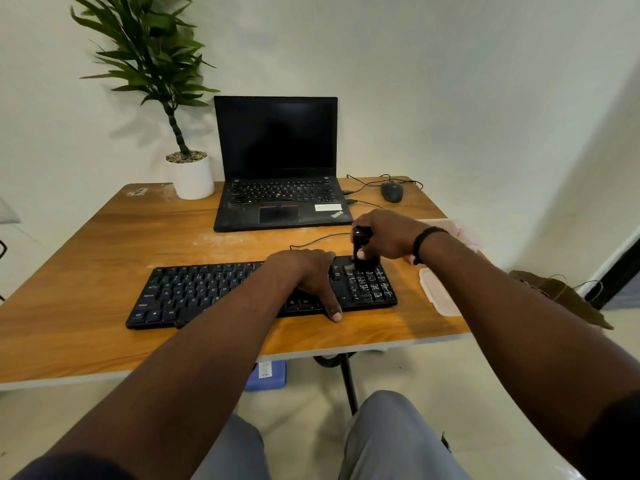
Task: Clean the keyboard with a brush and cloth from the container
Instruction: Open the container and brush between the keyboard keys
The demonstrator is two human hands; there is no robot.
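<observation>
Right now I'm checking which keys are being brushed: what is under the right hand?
The right hand grips a black brush whose lower end meets the keyboard at the dusty number pad's top. The bristles and the keys beneath them are hidden.

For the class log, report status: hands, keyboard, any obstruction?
Left hand flat on black corded keyboard. Right hand grips black brush over dusty number pad. Nothing blocking.

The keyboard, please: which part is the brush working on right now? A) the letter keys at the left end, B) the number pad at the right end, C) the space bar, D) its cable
B: the right hand holds the black brush upright on the keyboard's dusty right-end number pad.
</observation>
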